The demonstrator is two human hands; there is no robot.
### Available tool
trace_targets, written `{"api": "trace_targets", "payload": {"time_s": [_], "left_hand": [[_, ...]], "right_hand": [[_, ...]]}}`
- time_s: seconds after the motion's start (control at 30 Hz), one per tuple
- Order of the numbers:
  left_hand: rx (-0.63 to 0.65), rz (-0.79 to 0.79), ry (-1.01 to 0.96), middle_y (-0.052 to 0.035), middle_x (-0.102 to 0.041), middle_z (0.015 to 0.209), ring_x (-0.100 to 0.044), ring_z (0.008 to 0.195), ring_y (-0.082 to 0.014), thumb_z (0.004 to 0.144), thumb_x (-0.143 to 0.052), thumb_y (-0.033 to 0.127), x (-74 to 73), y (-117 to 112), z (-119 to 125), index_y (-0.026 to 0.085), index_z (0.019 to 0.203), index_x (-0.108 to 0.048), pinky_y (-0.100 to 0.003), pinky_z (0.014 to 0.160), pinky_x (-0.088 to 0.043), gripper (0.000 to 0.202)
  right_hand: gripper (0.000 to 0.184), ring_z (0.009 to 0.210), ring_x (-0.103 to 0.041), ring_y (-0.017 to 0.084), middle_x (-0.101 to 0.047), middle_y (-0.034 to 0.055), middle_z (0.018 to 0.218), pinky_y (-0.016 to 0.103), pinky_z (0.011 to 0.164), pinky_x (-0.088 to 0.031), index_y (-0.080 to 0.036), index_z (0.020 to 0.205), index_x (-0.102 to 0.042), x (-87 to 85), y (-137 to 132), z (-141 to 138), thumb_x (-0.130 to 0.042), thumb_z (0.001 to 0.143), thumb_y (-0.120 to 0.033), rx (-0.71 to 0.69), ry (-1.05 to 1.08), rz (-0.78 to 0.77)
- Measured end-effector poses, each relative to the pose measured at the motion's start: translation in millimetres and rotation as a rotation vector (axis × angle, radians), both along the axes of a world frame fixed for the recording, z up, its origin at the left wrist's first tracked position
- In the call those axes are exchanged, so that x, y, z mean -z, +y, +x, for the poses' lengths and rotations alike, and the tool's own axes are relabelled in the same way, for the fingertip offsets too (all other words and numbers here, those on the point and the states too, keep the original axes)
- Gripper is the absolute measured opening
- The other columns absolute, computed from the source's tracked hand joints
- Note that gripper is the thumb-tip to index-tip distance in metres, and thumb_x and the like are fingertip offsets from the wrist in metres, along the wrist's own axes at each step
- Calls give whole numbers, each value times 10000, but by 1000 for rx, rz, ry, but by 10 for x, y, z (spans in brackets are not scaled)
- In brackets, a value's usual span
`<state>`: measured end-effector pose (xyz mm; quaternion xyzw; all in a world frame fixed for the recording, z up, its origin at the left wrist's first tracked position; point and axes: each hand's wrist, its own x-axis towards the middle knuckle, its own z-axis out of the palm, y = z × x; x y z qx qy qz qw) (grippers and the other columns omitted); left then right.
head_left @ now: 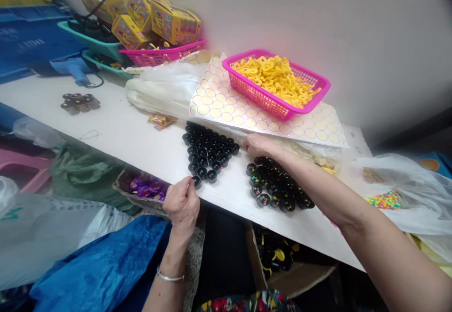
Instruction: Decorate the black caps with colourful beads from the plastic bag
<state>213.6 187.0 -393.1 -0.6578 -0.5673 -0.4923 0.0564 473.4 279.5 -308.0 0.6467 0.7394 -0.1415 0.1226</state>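
On the white table (134, 137) lies a triangle of several small black empty cups (209, 152). To its right stands a second cluster of black cups (278, 187) filled with coloured beads. My left hand (182, 203) rests at the table's front edge, its fingers pinched on the nearest black cup (197, 181) of the triangle. My right hand (257, 145) reaches across the filled cluster, fingers curled at its far corner, between the two groups; what it holds is hidden.
A pink basket (278, 85) of yellow rings sits on a sheet of round stickers (247, 114). Yellow boxes (169, 22) in baskets stand at the back left. A bag of coloured beads (386, 199) lies right. A carton of black cups (277, 255) sits under the table.
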Motion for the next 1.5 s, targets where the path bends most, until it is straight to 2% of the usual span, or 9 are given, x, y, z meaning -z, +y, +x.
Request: {"api": "trace_targets", "payload": {"time_s": [0.17, 0.3, 0.5, 0.63, 0.73, 0.9, 1.07, 1.37, 1.5], "left_hand": [[39, 24, 331, -33, -639, 657, -536, 632, -161, 817, -512, 127, -2, -1, 5, 178, 811, -659, -283, 647, -401, 155], [67, 34, 366, -41, -675, 756, -544, 668, -165, 820, -506, 120, -23, 6, 11, 179, 834, -639, -284, 656, -393, 146], [108, 0, 254, -55, -677, 804, -545, 703, -167, 834, -517, 161, 37, 22, 17, 168, 916, -636, -287, 684, -404, 144], [30, -37, -69, -60, -645, 842, -542, 694, -149, 813, -578, 238, 57, 10, 23, 155, 968, -621, -282, 671, -436, 181], [20, -172, -255, -78, -613, 998, -543, 740, -146, 734, -666, 335, 82, 7, 10, 154, 1066, -586, -268, 625, -450, 387], [89, -373, -201, -46, -649, 913, -551, 847, -192, 710, -658, 374, 178, 31, 6, 188, 978, -646, -315, 753, -464, 327], [105, -383, -196, -29, -676, 909, -569, 914, -213, 713, -643, 345, 262, -10, 67, 222, 972, -676, -335, 822, -466, 289], [117, -310, -212, -35, -680, 893, -571, 885, -203, 715, -660, 377, 368, -41, 123, 215, 936, -684, -338, 829, -470, 275], [146, -285, -207, -50, -671, 906, -571, 893, -209, 693, -701, 403, 340, -58, 98, 198, 958, -667, -345, 826, -475, 337]], "right_hand": [[185, 766, -606, 190, -676, 47, 838, 216, 582, -387, -187, 822, -700, 15, -9, -68, -600, 683, -120, -66, -43, -52], [167, 782, -613, 192, -684, 73, 860, 230, 613, -396, -172, 804, -703, 7, -76, -152, -597, 687, -117, -140, -93, -49], [161, 740, -608, 180, -688, 102, 822, 228, 570, -357, -127, 802, -703, 64, -102, -205, -586, 697, -96, -147, -97, -23], [177, 719, -595, 168, -684, 89, 815, 223, 554, -340, -136, 807, -701, -14, -142, -218, -565, 703, -92, -148, -59, 0], [206, 686, -569, 143, -670, 26, 773, 213, 546, -331, -181, 821, -699, -140, -218, -331, -524, 729, -123, -197, 88, 47], [220, 711, -555, 122, -644, -19, 723, 194, 602, -353, -171, 821, -694, -158, -368, -801, -520, 708, -99, -297, 514, 107], [203, 820, -566, 174, -661, 30, 807, 228, 649, -363, -179, 808, -687, 14, -474, -1140, -516, 715, -122, -402, 470, 132], [197, 876, -565, 183, -667, 33, 885, 235, 663, -364, -198, 838, -678, 62, -463, -1038, -511, 750, -142, -463, 458, 129], [208, 827, -582, 166, -674, 24, 854, 226, 643, -361, -198, 849, -684, -19, -312, -795, -504, 756, -151, -252, 406, 182]]}}
